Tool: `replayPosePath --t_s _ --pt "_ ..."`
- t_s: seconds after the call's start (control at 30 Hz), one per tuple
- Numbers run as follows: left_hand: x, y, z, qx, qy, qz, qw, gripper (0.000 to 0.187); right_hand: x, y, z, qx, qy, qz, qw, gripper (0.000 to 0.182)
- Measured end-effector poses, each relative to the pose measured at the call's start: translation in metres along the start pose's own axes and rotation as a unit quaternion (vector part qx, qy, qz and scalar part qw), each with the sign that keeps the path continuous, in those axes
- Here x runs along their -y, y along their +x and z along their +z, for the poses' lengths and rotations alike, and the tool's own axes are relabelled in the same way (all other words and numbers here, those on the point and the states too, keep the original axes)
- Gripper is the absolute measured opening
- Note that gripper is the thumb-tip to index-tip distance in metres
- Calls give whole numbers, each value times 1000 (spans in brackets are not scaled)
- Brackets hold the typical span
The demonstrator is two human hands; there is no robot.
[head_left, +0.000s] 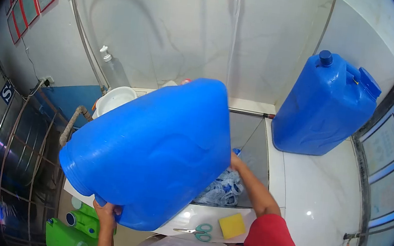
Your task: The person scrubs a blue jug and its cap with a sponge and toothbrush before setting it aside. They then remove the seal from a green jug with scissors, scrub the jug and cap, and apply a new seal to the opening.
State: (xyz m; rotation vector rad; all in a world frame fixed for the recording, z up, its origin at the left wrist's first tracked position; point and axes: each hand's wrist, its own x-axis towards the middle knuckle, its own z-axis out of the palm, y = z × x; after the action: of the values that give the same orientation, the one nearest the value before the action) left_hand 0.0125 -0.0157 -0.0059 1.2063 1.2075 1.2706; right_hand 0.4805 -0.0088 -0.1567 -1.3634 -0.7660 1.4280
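A large blue plastic water jug (156,142) is tilted on its side in front of me, its wide neck pointing down to the left. My left hand (106,210) is closed round the handle area beside the neck. At the jug's far end, my right hand (235,162) supports the base, its fingers mostly hidden behind the plastic. Below and behind the jug is a sink basin (254,178) holding a heap of clear and blue plastic wrappers (223,187). What the jug's mouth looks like inside cannot be seen.
Another blue jug (327,106) stands upright on the right counter. Scissors (201,231) and a yellow sponge (232,225) lie on the front ledge. A pump bottle (112,67) and white bowl (118,98) are behind. Green jugs (67,237) stand lower left, near a metal tank (3,115).
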Motion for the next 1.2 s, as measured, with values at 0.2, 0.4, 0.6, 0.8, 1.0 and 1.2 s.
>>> replayPosePath --t_s 0.2,0.4,0.6,0.8,1.0,1.2 --pt "-8 5 1 32 -37 -29 998 13 132 32 9 39 27 47 998 61" --pt "-19 6 1 -15 49 -6 999 15 16 -28 20 -17 -20 56 998 72" --pt "-26 8 17 7 32 -17 999 5 108 32 -24 -13 54 -8 998 89" --pt "-24 7 14 -36 26 -4 999 4 -34 -8 17 -27 -1 53 998 83" --pt "-19 6 14 -30 -28 -54 998 7 62 36 -7 -2 93 37 995 83" --pt "-38 12 20 -18 54 -15 998 8 -43 38 4 -212 -51 -65 974 67"
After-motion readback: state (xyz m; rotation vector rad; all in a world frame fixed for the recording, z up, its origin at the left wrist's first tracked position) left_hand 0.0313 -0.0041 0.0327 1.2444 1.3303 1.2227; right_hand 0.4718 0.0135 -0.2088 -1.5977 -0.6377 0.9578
